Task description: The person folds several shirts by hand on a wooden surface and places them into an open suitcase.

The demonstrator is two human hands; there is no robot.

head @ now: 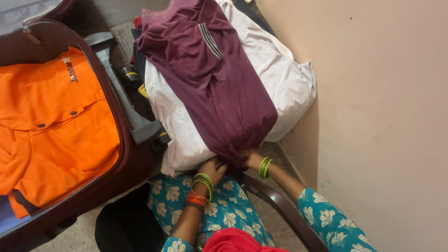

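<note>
Both my hands, left hand (212, 168) and right hand (250, 161), grip the maroon shirt's (210, 79) hem; grey stripes above, white garment (284, 79) beneath.

Floor (84, 231): open suitcase (126, 154), clothes heap (224, 79) (beside wall).

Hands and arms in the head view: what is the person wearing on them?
Left hand: green bangles at the wrist, then red-orange ones. Right hand: green bangles only. Both arms have short teal sleeves with a pale leaf print.

Orange shirt (51, 116) in open suitcase (133, 161)
</note>
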